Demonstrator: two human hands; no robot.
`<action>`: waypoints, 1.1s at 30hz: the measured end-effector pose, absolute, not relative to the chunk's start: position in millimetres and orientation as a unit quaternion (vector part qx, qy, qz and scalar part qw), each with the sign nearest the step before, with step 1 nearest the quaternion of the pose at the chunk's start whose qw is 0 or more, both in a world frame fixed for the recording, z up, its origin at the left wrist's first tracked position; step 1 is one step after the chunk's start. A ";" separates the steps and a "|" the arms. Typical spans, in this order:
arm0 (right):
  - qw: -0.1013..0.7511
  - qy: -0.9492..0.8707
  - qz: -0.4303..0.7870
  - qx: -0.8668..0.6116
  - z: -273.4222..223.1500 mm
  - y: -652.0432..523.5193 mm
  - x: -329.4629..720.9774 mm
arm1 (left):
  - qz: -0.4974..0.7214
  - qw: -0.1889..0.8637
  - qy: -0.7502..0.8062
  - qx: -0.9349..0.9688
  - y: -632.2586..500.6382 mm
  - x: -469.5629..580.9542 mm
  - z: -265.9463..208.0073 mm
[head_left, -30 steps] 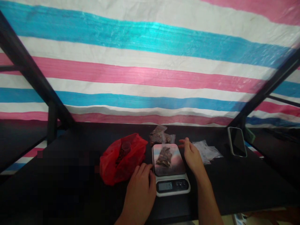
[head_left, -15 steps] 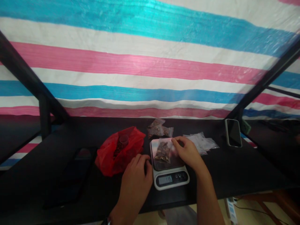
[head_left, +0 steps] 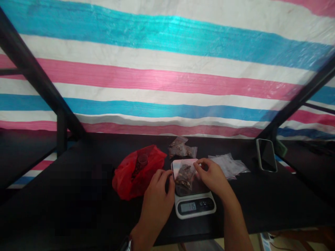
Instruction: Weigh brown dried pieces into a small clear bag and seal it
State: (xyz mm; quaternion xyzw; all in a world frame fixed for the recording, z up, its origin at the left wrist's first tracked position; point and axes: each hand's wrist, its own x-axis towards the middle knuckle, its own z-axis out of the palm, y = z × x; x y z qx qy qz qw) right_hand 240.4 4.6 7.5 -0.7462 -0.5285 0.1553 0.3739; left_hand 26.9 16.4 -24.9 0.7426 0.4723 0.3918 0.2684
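A small clear plastic bag of dark brown pieces point(head_left: 184, 174) lies on the white digital kitchen scale point(head_left: 195, 205) on the black bench point(head_left: 78, 195). Both hands now close on it: the right hand point(head_left: 213, 177) pinches its top edge, and the left hand point(head_left: 158, 195), which rested beside the scale a moment ago, touches its left side. Weighing looks finished; lifting the bag calls for a light, level grip. A red plastic bag point(head_left: 136, 172) lies to the left.
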 end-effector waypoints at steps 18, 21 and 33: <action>0.558 -0.538 0.298 -0.558 43.9 22.8 135.1 | 0.554 0.623 0.456 0.311 3.0 21.2 -11.2; 0.517 -0.589 0.289 -0.549 43.7 27.0 115.2 | 0.566 0.637 0.461 0.246 13.4 7.2 -13.1; 0.341 -0.722 0.196 -0.569 27.3 51.6 77.0 | 0.606 0.678 0.391 0.141 20.9 -1.7 -22.8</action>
